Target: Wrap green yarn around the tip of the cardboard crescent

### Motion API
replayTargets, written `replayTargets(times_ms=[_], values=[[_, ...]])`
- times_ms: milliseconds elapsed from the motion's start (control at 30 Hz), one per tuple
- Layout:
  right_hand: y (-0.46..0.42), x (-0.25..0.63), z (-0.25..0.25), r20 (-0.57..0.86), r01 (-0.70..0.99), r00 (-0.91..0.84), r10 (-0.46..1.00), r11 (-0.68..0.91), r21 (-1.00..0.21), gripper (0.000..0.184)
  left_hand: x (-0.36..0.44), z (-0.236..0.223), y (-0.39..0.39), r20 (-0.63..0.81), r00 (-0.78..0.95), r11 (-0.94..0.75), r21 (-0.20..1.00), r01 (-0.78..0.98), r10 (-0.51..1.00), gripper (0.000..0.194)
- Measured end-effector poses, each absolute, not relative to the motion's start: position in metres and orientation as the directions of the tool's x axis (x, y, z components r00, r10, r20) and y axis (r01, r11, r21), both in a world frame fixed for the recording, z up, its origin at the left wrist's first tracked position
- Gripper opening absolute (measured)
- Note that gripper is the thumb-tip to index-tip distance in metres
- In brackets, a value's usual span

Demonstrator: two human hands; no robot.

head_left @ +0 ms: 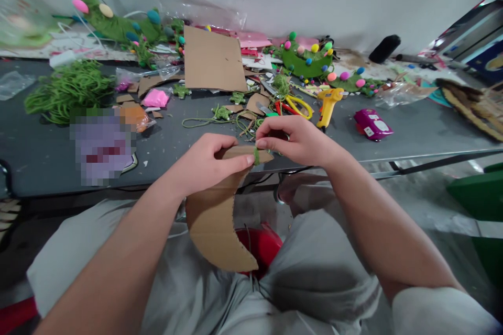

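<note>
A crescent cut from brown cardboard [214,225] hangs over my lap, its upper tip at the table's front edge. My left hand [214,162] grips it near that tip, thumb on the front face and fingers behind. A few turns of green yarn [257,156] circle the cardboard close to the point. Just right of the wraps, my right hand [293,138] pinches the green yarn between thumb and fingertips. Loose green yarn trails onto the table behind my hands.
On the grey table [165,167] lie a green yarn pile [73,89], a yellow glue gun [329,107], yellow-handled scissors [301,106], cardboard scraps and a purple packet [372,124]. Green crescents with coloured balls [306,64] stand along the wall, near a cardboard sheet [214,60].
</note>
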State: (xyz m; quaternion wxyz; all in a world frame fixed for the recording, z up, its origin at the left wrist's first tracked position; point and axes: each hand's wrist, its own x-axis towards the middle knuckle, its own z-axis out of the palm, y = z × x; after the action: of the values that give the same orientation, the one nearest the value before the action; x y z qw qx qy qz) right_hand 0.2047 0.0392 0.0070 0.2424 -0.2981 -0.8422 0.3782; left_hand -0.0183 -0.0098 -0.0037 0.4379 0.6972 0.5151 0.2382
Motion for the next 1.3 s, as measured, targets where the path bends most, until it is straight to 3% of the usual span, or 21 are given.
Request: replayTargets(times_ms=[300,600,733,933,1167,1300], values=[[0.046,0.203,0.0,0.217,0.179,-0.659,0.72,0.43,-0.885,0.031,-0.017,-0.003,-0.011,-0.035,0.354,-0.1,0.929,0.357,0.935,0.035],[0.043,0.195,-0.016,0.214,0.188,-0.659,0.721,0.433,-0.881,0.023,-0.013,-0.009,-0.008,0.016,0.033,-0.023,0.968,0.248,0.999,0.032],[0.034,0.192,-0.014,0.275,0.298,-0.636,0.721,0.559,-0.774,0.015,-0.015,-0.014,-0.004,0.079,-0.04,-0.056,0.912,0.406,0.996,0.034],[0.031,0.194,-0.012,0.392,0.418,-0.646,0.655,0.733,-0.536,0.008,-0.015,-0.015,-0.003,0.139,0.005,-0.108,0.75,0.653,0.99,0.036],[0.033,0.199,-0.007,0.321,0.463,-0.751,0.577,0.807,-0.368,0.013,-0.015,-0.02,-0.002,0.055,0.101,-0.111,0.694,0.711,0.993,0.043],[0.034,0.2,-0.006,0.294,0.43,-0.791,0.537,0.829,-0.357,0.017,-0.017,-0.019,-0.001,-0.076,0.194,-0.088,0.691,0.717,0.978,0.044]])
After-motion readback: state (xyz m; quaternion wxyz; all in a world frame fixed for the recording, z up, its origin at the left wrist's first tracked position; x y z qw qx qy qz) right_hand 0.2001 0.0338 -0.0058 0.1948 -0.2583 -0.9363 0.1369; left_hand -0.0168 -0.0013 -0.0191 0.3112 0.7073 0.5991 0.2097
